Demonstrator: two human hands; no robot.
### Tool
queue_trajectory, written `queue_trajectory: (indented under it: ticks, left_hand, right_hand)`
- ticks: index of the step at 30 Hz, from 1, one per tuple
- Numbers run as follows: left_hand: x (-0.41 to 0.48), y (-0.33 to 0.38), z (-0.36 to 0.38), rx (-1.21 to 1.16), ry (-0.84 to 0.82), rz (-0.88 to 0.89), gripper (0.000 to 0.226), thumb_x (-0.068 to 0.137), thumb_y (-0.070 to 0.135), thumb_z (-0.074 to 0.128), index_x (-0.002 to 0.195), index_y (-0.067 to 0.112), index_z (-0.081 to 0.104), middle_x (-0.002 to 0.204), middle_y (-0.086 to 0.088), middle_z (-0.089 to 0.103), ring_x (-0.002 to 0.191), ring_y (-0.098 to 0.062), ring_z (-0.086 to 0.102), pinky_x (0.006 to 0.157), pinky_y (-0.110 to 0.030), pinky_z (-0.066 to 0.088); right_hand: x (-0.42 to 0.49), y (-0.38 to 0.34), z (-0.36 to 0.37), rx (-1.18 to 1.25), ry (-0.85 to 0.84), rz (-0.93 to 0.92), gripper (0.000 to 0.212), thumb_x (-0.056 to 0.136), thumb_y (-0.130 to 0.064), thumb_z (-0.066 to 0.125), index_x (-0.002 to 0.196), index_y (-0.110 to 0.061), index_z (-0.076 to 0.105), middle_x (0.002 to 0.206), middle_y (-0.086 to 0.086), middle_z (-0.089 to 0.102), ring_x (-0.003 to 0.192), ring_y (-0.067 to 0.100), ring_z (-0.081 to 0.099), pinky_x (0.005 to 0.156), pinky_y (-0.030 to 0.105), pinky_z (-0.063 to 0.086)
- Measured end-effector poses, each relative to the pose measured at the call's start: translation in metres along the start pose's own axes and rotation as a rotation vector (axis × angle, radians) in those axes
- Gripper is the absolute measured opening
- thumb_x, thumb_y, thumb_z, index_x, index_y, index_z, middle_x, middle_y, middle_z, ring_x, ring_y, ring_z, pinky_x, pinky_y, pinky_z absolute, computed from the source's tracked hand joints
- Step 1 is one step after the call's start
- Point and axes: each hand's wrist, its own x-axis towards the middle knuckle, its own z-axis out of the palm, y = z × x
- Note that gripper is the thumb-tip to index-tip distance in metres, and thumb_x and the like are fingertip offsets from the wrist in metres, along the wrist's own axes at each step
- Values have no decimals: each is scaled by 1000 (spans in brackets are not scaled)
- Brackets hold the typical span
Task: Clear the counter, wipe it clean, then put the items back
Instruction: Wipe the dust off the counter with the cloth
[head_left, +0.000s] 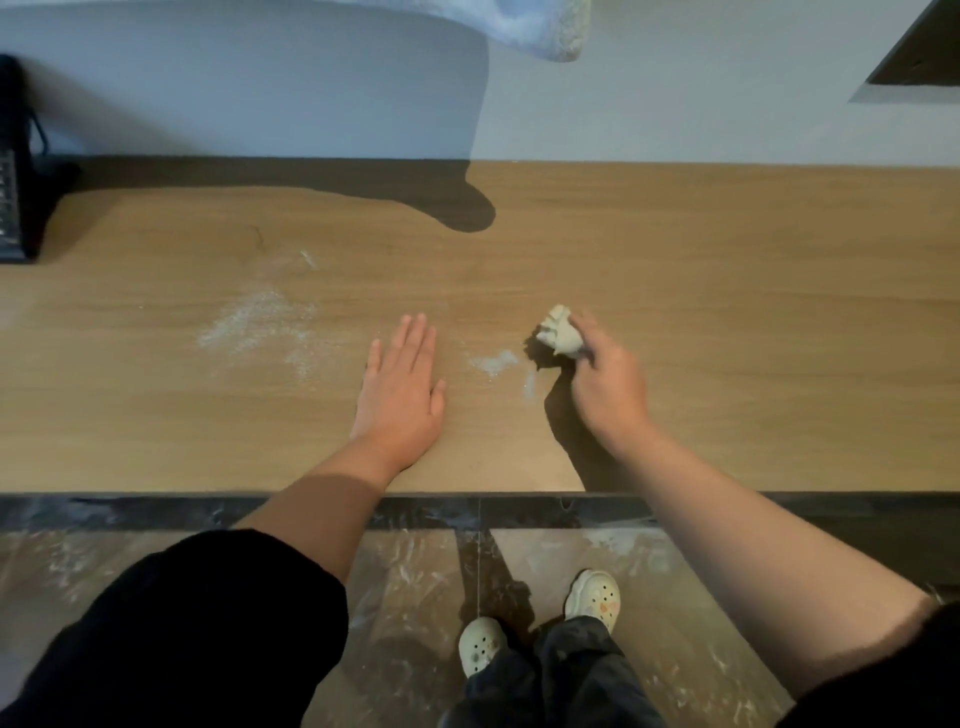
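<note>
Two pale rubber clogs (595, 597) stand on the glossy brown marble floor (405, 582), closest to me, with my black sleeves (182, 623) on either side. A dark marble strip (156, 512) runs under the straight front edge of the tan wood-grain counter (727, 312).

Just past that edge my left hand (400, 384) lies flat on the wood, palm down, its fingers straight and close together and the thumb held out to the side. To its right, and apart from it, my right hand (608, 379) has its fingers curled tight round a crumpled pale cloth (561, 332), which sticks out from my fist on the far left side. The cloth is low at the counter; I cannot tell whether it touches the wood.

Between my hands lies a small patch of white powder (493, 362), near the cloth. A wider, thinner scatter of white powder (254, 325) spreads to the left of my left hand. To the right of my right hand the wood runs bare to the picture's side, and bare wood stretches beyond both hands to the far edge.

A black device with a cord (15, 171) stands at the far left corner against the grey wall (260, 93), which meets the counter's back edge. A pale blue fuzzy shape (545, 26) hangs into view at the top.
</note>
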Motion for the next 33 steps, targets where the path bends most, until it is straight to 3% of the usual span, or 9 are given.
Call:
queue_trajectory:
  ticks: [5, 9, 14, 17, 19, 22, 25, 31, 33]
  left_hand:
    - [-31, -23, 3, 26, -40, -43, 64, 102, 39, 21, 153, 12, -6, 161, -4, -13, 148, -17, -17, 120, -41, -7]
    - [-44, -45, 8, 19, -36, -97, 64, 101, 42, 17, 154, 12, -3, 162, -5, -9, 148, -17, -14, 121, -42, -3]
    - [-46, -46, 7, -29, 0, -90, 66, 100, 43, 20, 155, 10, 5, 163, -5, -1, 149, -16, -9, 122, -39, -1]
    - [-45, -46, 6, -30, 0, -102, 66, 100, 43, 23, 155, 10, 6, 163, -5, 1, 150, -16, -7, 122, -39, -1]
    - [-44, -46, 6, -17, 1, -108, 66, 100, 43, 24, 155, 10, 6, 163, -5, 1, 150, -16, -6, 122, -39, -1]
    - [-44, -45, 6, 1, 1, -105, 66, 100, 43, 24, 155, 11, 6, 163, -5, 2, 150, -16, -5, 122, -39, 0]
    - [-44, -45, 6, 15, -5, -106, 66, 100, 43, 24, 155, 11, 6, 163, -5, 2, 150, -16, -4, 123, -40, 1]
    - [-44, -45, 7, 1, 16, -109, 65, 100, 43, 24, 155, 12, 8, 163, -4, 4, 150, -15, -1, 123, -39, 2]
    - [-44, -45, 8, -5, 23, -115, 65, 100, 43, 24, 155, 12, 8, 163, -4, 4, 150, -15, -1, 123, -39, 2]
  right_hand:
    - [-1, 37, -56, -61, 233, 221, 63, 84, 15, 38, 142, -8, 44, 154, 7, 34, 143, 22, 27, 120, 36, 18]
    - [-38, 36, -24, -226, 315, 305, 65, 86, 13, 42, 147, -9, 36, 157, 5, 27, 146, 21, 18, 121, 41, 10]
    - [-64, -14, 47, -191, 235, 282, 79, 84, 13, 44, 152, -21, 23, 160, -3, 12, 148, 19, 4, 116, 38, -3]
    - [-68, -41, 76, -137, 166, 210, 78, 85, 14, 44, 152, -18, 21, 161, -2, 10, 148, 15, -1, 116, 30, -11]
    - [-66, -48, 78, -75, 156, 185, 77, 83, 17, 43, 151, -13, 24, 161, 2, 13, 148, 14, 3, 119, 28, -7]
    - [-64, -43, 55, 142, 184, 223, 70, 88, 16, 37, 150, -15, 28, 159, -2, 20, 146, 12, 14, 121, 34, 14]
    - [-54, -18, 16, 128, 265, 197, 66, 90, 13, 35, 148, -20, 32, 157, -7, 25, 144, 11, 22, 117, 39, 29]
    - [-65, 31, -7, -93, 325, 292, 64, 87, 13, 43, 146, -12, 37, 154, 5, 33, 144, 20, 24, 119, 44, 23]
    - [-79, 21, 13, -141, 340, 267, 69, 84, 16, 46, 146, -12, 37, 155, 5, 30, 146, 19, 20, 121, 42, 12]
